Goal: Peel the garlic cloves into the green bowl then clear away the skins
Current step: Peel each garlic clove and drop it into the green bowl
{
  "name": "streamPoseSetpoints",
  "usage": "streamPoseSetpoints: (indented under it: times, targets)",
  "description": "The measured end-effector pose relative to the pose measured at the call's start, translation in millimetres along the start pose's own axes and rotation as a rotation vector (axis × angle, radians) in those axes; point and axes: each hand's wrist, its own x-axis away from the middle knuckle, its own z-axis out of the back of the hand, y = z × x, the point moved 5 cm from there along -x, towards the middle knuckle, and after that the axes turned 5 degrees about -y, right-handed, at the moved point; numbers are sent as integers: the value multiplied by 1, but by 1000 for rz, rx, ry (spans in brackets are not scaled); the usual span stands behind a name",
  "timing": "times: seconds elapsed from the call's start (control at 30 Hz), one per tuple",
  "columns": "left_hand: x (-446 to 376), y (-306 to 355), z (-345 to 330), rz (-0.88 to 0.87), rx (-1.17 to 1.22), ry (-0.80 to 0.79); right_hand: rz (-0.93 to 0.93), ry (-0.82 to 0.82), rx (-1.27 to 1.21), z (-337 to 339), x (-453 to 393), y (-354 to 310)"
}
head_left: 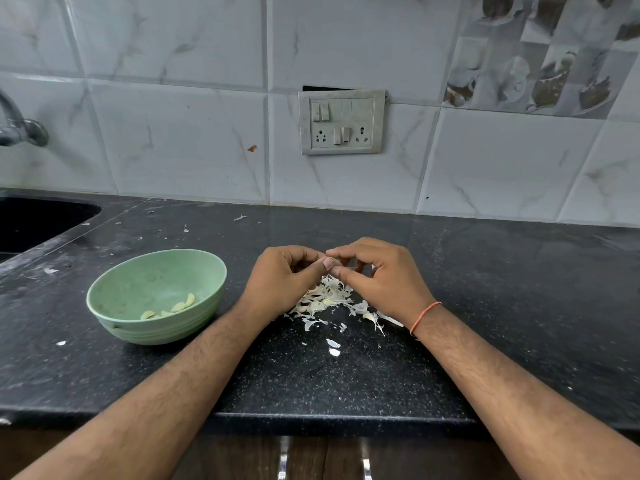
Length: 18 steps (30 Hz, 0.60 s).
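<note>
- Both hands meet at the middle of the dark speckled bench (485,289), fingertips pinched together right above the pile of skins.
- The left hand (282,282) is curled nearly closed, thumb pressed forward against a small pale garlic clove (335,261) held between the two hands.
- The right hand (379,275) is also curled in tight, thumb and forefinger nipping the same clove from the other side; only a sliver of the clove shows between the fingertips.
- An orange thread band (424,317) sits around the right wrist.
- Under the hands lies a heap of white papery garlic skins (325,299), spread on the bench, with loose flakes trailing towards the near edge and to the right.
- A couple of unpeeled-looking cloves seem mixed into that heap, though it is hard to tell them from the skins.
- The green bowl (121,299) stands upright to the left of the left hand, close beside the forearm but apart from the skin pile.
- Inside the bowl, a few peeled garlic cloves (183,304) rest along the near right part of the bottom.
- Stray bits of skin dot the bench further back and to the left of the bowl.
- A black sink (38,220) is set into the bench at far left, with a metal tap (20,128) on the wall above it.
- A switch and socket plate (342,122) is fixed to the marbled wall tiles behind.
</note>
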Motion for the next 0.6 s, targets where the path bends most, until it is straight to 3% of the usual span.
streamPoseSetpoints:
  times: [0.37,0.6]
  targets:
    - [0,0,-3,1,67,-55,-121,-6,-121,1,3,4]
    - [-1,-3,-3,-11,39,-52,-98,-15,-117,2,1,5]
